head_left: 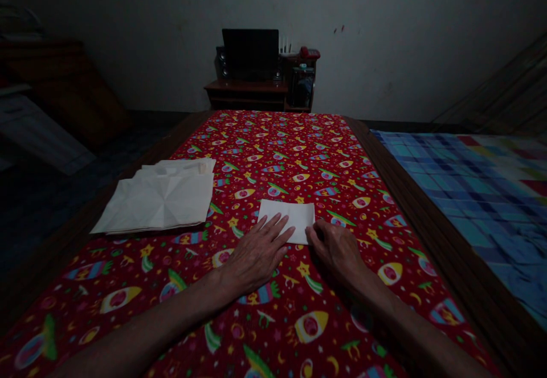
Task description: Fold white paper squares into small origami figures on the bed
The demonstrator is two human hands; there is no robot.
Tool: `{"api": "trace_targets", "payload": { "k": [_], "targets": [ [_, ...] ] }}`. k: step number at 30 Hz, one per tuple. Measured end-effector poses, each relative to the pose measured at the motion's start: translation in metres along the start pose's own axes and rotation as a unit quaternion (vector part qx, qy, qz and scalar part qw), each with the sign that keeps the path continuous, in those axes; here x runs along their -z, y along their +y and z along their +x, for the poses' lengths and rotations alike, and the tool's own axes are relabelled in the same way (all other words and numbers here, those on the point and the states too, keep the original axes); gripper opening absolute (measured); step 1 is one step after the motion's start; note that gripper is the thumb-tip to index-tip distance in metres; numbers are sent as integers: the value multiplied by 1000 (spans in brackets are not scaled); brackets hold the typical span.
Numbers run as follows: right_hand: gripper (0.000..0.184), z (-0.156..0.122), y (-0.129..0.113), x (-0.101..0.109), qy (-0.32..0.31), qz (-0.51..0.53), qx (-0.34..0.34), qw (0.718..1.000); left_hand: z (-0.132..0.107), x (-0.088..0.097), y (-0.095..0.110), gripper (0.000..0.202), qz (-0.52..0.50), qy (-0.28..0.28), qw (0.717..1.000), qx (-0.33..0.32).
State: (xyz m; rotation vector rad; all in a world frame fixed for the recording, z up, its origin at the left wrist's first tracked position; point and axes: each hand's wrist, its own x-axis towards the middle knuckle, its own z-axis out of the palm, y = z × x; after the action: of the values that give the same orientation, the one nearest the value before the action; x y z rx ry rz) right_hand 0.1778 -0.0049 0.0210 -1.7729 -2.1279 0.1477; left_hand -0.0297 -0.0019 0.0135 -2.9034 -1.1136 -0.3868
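A small white sheet of folded paper (294,214) lies on the red patterned cloth (273,173) in front of me. Flat on its left part rests my left hand (258,247), fingers stretched out and slightly spread. At the paper's lower right corner, my right hand (335,244) has its fingers curled in, with thumb and forefinger pinching the edge. To the left lies a stack of larger white papers (164,196); the top one shows crease lines radiating from its middle.
Beyond the cloth's far end, a dark screen (251,53) stands on a wooden desk (248,86), with a red telephone (310,53) beside it. A blue plaid cloth (453,184) spreads at right. Wooden furniture (55,82) stands at left. The room is dim.
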Motion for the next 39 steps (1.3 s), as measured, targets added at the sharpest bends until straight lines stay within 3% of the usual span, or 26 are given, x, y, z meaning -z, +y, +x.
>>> {"api": "trace_targets", "payload": {
  "k": [4,7,10,12,14,19,32,35,39],
  "targets": [
    [24,0,2,1,-3,-8,-4,1000,0,3,1,42,1,-5,1000,-2],
    [26,-5,-2,3,57,-66,19,996,0,4,2,42,3,-9,1000,4],
    [35,-15,-13,1,124,-121,139,975,0,5,3,41,1,-17,1000,6],
    [39,-24,-21,-4,115,-119,235,958,0,6,4,37,-2,-23,1000,5],
    [44,-33,-25,-10,76,-104,268,955,0,6,3,36,-5,-29,1000,3],
    [60,-48,-15,-17,18,-63,240,968,-2,8,-1,43,-5,-37,999,-11],
    [53,-55,1,-7,10,-78,226,971,-46,14,-35,39,52,-20,998,15],
    [52,-55,-1,-7,6,-101,223,970,-42,18,-25,40,61,-16,998,11],
    [51,-54,-3,-8,11,-107,218,970,-21,12,4,46,36,-15,999,-30]
  ]
}}
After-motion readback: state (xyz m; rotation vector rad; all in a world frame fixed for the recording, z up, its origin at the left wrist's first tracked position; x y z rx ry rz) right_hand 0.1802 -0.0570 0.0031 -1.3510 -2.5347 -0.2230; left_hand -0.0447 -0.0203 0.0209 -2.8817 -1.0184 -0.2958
